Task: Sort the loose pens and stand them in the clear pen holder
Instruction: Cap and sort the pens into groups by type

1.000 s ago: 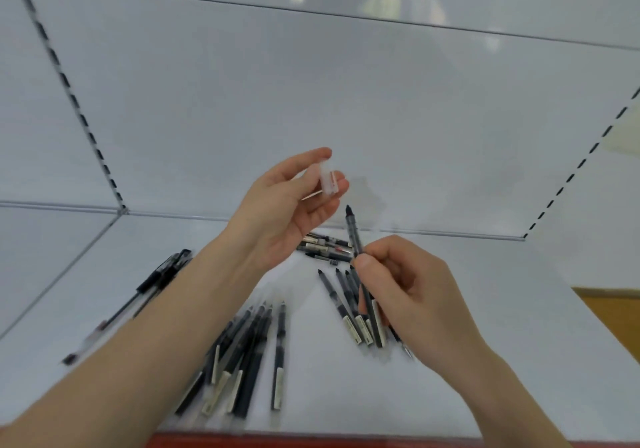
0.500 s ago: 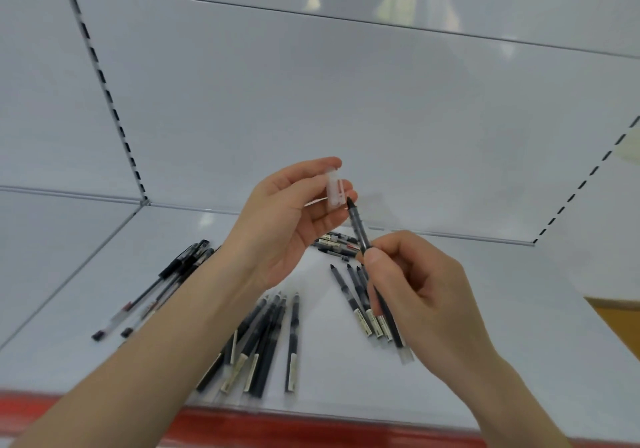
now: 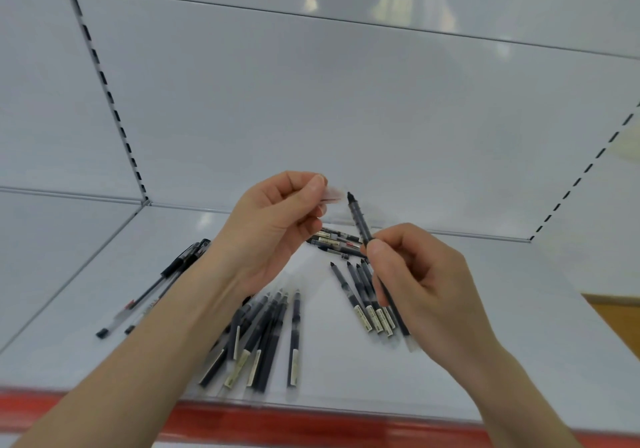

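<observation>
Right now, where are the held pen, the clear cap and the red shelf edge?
held pen (image 3: 359,217), head view, upper barrel.
clear cap (image 3: 334,194), head view, exposed end.
red shelf edge (image 3: 277,421), head view, middle of strip.

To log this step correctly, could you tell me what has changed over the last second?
The left hand brought the clear cap to the tip of the dark pen and turned it from upright to sideways; contact is unclear. The right hand keeps gripping that pen. The loose pens on the shelf have not moved.
</observation>
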Demonstrator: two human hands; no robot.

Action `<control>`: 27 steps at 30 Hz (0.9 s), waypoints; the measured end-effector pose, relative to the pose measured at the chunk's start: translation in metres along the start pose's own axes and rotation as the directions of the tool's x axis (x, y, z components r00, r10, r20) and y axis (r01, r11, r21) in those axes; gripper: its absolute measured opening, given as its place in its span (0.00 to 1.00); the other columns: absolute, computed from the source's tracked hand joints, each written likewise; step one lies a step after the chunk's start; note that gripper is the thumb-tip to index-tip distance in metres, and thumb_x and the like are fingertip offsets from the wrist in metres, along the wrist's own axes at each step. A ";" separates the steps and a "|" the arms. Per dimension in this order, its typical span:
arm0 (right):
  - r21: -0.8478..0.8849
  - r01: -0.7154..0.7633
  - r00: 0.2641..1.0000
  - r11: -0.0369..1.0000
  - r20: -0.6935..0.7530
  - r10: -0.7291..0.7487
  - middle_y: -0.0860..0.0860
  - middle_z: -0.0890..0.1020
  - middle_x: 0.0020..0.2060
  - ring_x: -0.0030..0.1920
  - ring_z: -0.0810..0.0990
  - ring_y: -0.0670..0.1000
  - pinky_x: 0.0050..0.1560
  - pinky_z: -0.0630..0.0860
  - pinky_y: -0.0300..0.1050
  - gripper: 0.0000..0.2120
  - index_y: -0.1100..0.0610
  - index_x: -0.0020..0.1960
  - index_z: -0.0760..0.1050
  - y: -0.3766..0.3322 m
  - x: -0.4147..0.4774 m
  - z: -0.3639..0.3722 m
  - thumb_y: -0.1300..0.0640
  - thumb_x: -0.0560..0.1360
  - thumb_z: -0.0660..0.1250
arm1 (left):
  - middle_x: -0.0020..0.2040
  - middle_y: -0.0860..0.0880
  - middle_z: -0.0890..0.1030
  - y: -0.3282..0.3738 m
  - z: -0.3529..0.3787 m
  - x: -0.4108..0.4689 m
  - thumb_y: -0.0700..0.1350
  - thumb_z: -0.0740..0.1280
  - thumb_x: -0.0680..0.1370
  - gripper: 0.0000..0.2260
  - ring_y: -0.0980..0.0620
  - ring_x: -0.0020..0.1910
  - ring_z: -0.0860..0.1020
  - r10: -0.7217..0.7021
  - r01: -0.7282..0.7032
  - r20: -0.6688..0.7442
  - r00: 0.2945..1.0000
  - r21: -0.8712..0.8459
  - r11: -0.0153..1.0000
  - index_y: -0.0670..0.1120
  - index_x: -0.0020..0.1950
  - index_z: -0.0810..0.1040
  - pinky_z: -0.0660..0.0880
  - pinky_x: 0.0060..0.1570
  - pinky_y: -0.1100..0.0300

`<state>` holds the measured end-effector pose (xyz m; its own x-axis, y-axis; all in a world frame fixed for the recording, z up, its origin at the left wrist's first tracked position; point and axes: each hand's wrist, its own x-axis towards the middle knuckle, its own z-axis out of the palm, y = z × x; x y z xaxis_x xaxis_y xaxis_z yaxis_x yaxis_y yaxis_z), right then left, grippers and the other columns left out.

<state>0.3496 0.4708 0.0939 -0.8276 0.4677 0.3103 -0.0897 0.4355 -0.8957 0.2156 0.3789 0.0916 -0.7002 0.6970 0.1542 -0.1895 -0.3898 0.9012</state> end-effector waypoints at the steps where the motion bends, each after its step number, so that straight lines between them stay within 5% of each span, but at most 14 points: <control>1: -0.002 0.000 1.000 1.000 0.004 0.000 0.50 0.71 0.21 0.20 0.67 0.42 0.24 0.62 0.28 0.09 0.60 0.35 0.73 0.000 0.000 0.000 0.61 0.74 0.63 | 0.35 0.50 0.81 0.000 0.000 0.000 0.44 0.65 0.67 0.05 0.58 0.30 0.73 0.002 -0.002 -0.001 1.000 0.000 1.000 0.44 0.40 0.75 0.73 0.31 0.68; 13: 0.002 -0.066 0.996 0.998 0.056 0.066 0.50 0.72 0.21 0.22 0.67 0.42 0.26 0.65 0.30 0.10 0.56 0.34 0.74 0.005 -0.003 0.004 0.58 0.74 0.63 | 0.33 0.48 0.82 -0.005 0.003 0.000 0.46 0.68 0.64 0.09 0.56 0.30 0.74 0.043 -0.040 -0.066 0.997 0.050 0.998 0.45 0.42 0.75 0.73 0.32 0.68; 19: 0.023 -0.067 0.996 0.997 0.052 0.066 0.48 0.72 0.20 0.20 0.68 0.41 0.25 0.64 0.28 0.10 0.58 0.34 0.73 0.010 -0.003 0.006 0.61 0.75 0.63 | 0.34 0.44 0.78 -0.017 0.004 -0.006 0.45 0.69 0.65 0.08 0.44 0.41 0.75 0.082 -0.072 -0.120 0.989 0.085 0.994 0.44 0.40 0.76 0.76 0.44 0.58; 27: -0.088 -0.185 0.945 0.979 0.256 0.202 0.49 0.78 0.23 0.22 0.72 0.42 0.25 0.66 0.31 0.12 0.61 0.37 0.75 0.027 0.016 -0.006 0.56 0.76 0.62 | 0.26 0.53 0.79 -0.029 -0.011 -0.003 0.40 0.69 0.73 0.04 0.59 0.25 0.74 0.107 -0.038 -0.162 0.981 0.380 0.924 0.43 0.39 0.76 0.73 0.31 0.68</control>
<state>0.3368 0.4944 0.0769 -0.9425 0.3327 0.0308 0.1141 0.4069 -0.9063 0.2158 0.3816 0.0609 -0.8186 0.5447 0.1821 0.1133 -0.1577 0.9810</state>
